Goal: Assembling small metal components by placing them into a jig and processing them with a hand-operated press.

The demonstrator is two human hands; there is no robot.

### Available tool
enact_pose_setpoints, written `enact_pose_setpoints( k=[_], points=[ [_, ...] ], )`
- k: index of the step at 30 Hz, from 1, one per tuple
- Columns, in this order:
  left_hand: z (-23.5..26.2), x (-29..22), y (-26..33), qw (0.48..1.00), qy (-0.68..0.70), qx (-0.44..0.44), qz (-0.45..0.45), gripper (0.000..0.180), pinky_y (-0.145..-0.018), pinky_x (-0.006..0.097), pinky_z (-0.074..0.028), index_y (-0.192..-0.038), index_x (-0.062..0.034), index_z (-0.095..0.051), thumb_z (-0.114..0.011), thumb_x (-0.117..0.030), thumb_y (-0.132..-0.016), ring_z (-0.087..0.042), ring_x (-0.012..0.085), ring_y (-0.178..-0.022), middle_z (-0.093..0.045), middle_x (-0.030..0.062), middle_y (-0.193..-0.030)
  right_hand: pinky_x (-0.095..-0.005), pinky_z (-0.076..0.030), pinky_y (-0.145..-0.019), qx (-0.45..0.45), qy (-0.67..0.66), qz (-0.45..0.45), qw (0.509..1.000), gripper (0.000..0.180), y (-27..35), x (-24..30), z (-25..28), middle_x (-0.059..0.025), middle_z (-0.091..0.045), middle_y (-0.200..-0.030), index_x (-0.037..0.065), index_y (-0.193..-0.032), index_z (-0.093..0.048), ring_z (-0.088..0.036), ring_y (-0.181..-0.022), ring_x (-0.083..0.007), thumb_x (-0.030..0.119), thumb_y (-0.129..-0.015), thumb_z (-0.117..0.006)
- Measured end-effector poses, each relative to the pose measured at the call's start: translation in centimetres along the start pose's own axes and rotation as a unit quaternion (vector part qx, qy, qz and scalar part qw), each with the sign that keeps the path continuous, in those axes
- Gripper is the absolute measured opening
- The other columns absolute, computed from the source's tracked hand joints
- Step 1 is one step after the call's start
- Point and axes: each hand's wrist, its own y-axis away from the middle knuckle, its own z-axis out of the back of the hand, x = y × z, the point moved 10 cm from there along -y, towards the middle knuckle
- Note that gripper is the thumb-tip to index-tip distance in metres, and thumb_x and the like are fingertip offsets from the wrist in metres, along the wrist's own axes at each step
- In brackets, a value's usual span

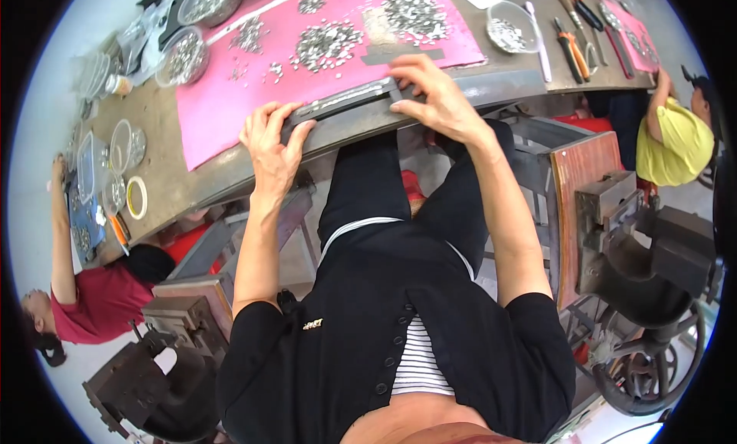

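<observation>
A long, narrow dark metal fixture [347, 100] lies at the table's front edge, with a row of small silvery pieces along its top. My left hand [275, 140] grips its left end, thumb on the near side and fingers over the far side. At the other end my right hand [439, 98] holds it between thumb and curled fingers. Just beyond is a pink mat [219, 125]. Loose piles of small silver metal pieces [326, 46] are spread on it, with a larger pile [414, 15] farther right.
Round tubs of metal pieces [184, 57] [513, 28] stand on both sides. Orange-handled pliers [572, 56] lie at right, a tape roll [137, 198] at left. Co-workers in red [100, 302] and yellow [675, 144] sit at either side. Heavy hand presses [645, 267] flank me.
</observation>
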Motion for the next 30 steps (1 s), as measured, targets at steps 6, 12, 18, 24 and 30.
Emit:
enact_pose_setpoints(
  k=[6,12,18,24,30],
  points=[
    [-1.8,-4.4,-1.7,0.990,0.138,0.024,-0.031,0.029,-0.098,0.040,-0.045,-0.113,-0.0073,-0.071,-0.075,-0.005,-0.083,-0.059,0.0280,-0.109,-0.064,0.0111,-0.111,-0.0319,-0.054,-0.080,-0.104,-0.058,-0.007,0.993,0.048,5.5,1.9,5.1,-0.0084,-0.064,-0.100,-0.001,-0.116,-0.064,-0.065,-0.086,-0.0192,0.015,-0.077,-0.087],
    [-15.4,-23.0,-4.8,0.846,0.463,0.240,-0.114,0.028,-0.092,0.031,-0.050,-0.120,-0.0010,-0.062,-0.067,0.001,-0.093,-0.062,0.0180,-0.103,-0.061,0.0087,-0.113,-0.0312,-0.054,-0.083,-0.299,0.122,-0.130,0.937,0.044,23.3,5.6,18.2,-0.0082,-0.063,-0.107,0.003,-0.111,-0.064,-0.064,-0.092,-0.0182,0.010,-0.074,-0.088],
    [-27.9,-45.6,-0.6,0.664,0.568,0.455,-0.172,0.042,-0.092,0.027,-0.049,-0.137,-0.0022,-0.059,-0.063,-0.005,-0.096,-0.062,0.0128,-0.104,-0.067,0.0060,-0.114,-0.0269,-0.050,-0.077,-0.506,0.208,-0.306,0.779,0.037,41.5,7.4,24.3,-0.0038,-0.061,-0.097,0.001,-0.099,-0.063,-0.058,-0.083,-0.0114,0.010,-0.073,-0.088],
    [-34.1,-55.7,2.0,0.626,0.558,0.523,-0.152,0.040,-0.093,0.024,-0.048,-0.139,-0.0064,-0.062,-0.051,-0.004,-0.100,-0.061,0.0094,-0.104,-0.069,0.0027,-0.116,-0.0369,-0.046,-0.061,-0.531,0.306,-0.364,0.701,0.055,42.9,5.3,24.7,-0.0079,-0.054,-0.075,0.004,-0.081,-0.051,-0.054,-0.067,-0.0245,0.031,-0.064,-0.096],
    [-35.2,-59.0,3.5,0.612,0.579,0.512,-0.169,0.040,-0.091,0.025,-0.049,-0.142,-0.0046,-0.059,-0.050,-0.010,-0.103,-0.062,0.0103,-0.101,-0.071,0.0050,-0.113,-0.0389,-0.041,-0.069,-0.509,0.376,-0.318,0.706,0.058,40.0,4.0,25.1,-0.0049,-0.052,-0.067,0.008,-0.076,-0.049,-0.050,-0.064,-0.0281,0.042,-0.062,-0.094]
  ],
)
